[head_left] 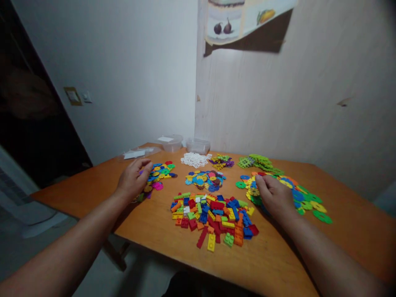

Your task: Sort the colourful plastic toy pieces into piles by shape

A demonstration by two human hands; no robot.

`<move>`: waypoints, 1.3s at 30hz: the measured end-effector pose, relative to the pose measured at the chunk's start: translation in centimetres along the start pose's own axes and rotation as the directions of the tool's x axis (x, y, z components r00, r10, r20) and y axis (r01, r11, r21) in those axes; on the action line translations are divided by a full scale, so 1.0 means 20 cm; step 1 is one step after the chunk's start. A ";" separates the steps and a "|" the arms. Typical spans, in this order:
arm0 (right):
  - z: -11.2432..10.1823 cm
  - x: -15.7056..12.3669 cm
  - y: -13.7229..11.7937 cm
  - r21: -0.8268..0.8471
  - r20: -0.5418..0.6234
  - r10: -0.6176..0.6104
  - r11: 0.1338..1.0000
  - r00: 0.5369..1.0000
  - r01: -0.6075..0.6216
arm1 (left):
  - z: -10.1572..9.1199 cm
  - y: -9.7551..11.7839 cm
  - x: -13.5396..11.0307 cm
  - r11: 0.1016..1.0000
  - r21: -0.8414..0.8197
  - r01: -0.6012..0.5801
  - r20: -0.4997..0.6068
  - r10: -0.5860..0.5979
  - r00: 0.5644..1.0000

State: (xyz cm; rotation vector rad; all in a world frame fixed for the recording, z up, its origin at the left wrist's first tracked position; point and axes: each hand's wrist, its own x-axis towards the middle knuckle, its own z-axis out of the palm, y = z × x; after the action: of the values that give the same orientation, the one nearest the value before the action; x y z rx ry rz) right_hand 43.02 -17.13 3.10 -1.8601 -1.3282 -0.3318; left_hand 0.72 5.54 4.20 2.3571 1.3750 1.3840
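My left hand (133, 181) is at the inner left of the table, over a pile of small colourful notched discs (159, 171). Its fingers are curled in towards the thumb, and whatever lies within them is hidden. My right hand (276, 200) is closed above a pile of larger flower-shaped discs (305, 200) in green, yellow, blue and orange. The palm side is turned away, so any piece in it cannot be made out. Between the hands lies a heap of building bricks (213, 216), red, blue, yellow, orange and green. Behind it is a pile of small round discs (204, 180).
White lattice pieces (195, 159), purple and yellow snowflake pieces (221, 161) and green pieces (256, 161) lie farther back. Clear plastic tubs (198, 145) and a plastic bag (136, 154) stand or lie by the wall. The wooden table (148, 243) has its front edge near me.
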 end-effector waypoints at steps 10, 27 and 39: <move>0.02 0.00 -0.01 -0.021 -0.027 0.014 1.000 1.000 -0.014 | 0.19 0.62 0.19 0.918 -0.396 0.020 0.248 0.086 0.965; -0.02 -0.11 -0.16 0.287 0.329 -0.104 0.958 0.939 0.005 | 0.50 0.75 0.06 0.750 -0.639 0.171 0.642 0.397 0.656; -0.05 -0.17 -0.18 0.402 0.563 -0.071 0.894 0.824 -0.198 | 0.46 0.80 0.01 0.799 -0.591 0.110 0.742 0.485 0.462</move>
State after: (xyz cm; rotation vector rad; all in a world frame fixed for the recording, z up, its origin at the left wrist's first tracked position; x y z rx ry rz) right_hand 38.73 -19.63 3.31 -1.6455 -1.5534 0.5813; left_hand 17.89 -0.64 6.44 2.2090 0.2905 0.2766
